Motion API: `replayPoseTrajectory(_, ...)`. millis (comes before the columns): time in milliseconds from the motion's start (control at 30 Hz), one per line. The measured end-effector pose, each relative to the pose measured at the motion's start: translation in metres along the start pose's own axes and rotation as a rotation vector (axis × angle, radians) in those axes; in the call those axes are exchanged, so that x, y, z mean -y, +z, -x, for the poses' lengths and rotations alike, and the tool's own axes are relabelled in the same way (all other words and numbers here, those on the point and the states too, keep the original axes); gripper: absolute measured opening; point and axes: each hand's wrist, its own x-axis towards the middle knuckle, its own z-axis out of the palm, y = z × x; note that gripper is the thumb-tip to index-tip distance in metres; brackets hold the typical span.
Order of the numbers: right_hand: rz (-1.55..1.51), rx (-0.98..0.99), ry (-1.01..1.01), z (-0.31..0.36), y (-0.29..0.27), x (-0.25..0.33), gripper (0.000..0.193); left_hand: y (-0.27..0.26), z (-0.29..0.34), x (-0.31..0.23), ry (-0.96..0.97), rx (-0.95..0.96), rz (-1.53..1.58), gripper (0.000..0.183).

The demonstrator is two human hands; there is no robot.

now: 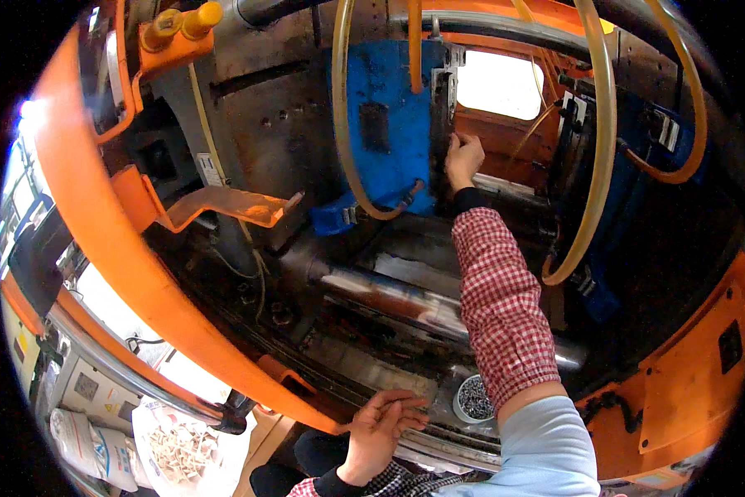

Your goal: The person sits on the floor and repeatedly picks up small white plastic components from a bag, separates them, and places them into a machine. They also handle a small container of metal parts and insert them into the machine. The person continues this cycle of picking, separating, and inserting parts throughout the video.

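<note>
My right arm, in a red-and-white checked sleeve, reaches into the machine. My right hand [463,161] is closed, its fingertips against or very near the dark inner face [444,103] beside a blue metal block [389,124]. Whatever the fingers pinch is too small or hidden to make out. Low in the view, my left hand [380,427] hangs by the machine's front ledge, its fingers loosely stretched and slightly curled, with nothing visible in them. Right of it stands a round white tub [474,399] full of small shiny metal pieces.
Yellowish hoses [343,108] loop down before the block, another hose [596,166] farther right. A steel bar [389,298] crosses under my right arm. An orange frame [115,224] curves along the left, with an orange bracket [240,205]. A white bag [186,451] holds pale pieces.
</note>
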Motion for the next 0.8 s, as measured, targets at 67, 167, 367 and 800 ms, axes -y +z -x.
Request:
replayPoseTrajectory(67,0.026,0.004,-0.024,0.0,0.0,0.001,0.018,0.0,0.001,-0.001,-0.001,-0.008,-0.012,0.025)
replayPoseTrajectory(167,0.092,0.006,-0.054,0.001,0.001,-0.002,0.02,-0.002,0.001,0.001,0.002,0.002,0.004,0.025)
replayPoseTrajectory(367,0.083,0.078,-0.006,0.004,0.004,-0.001,0.021,-0.005,0.004,0.005,-0.011,-0.016,0.016,0.026)
replayPoseTrajectory(800,0.034,0.541,-0.273,0.051,-0.111,0.108,0.016,0.004,0.0,-0.007,-0.109,-0.246,-0.087,0.04)
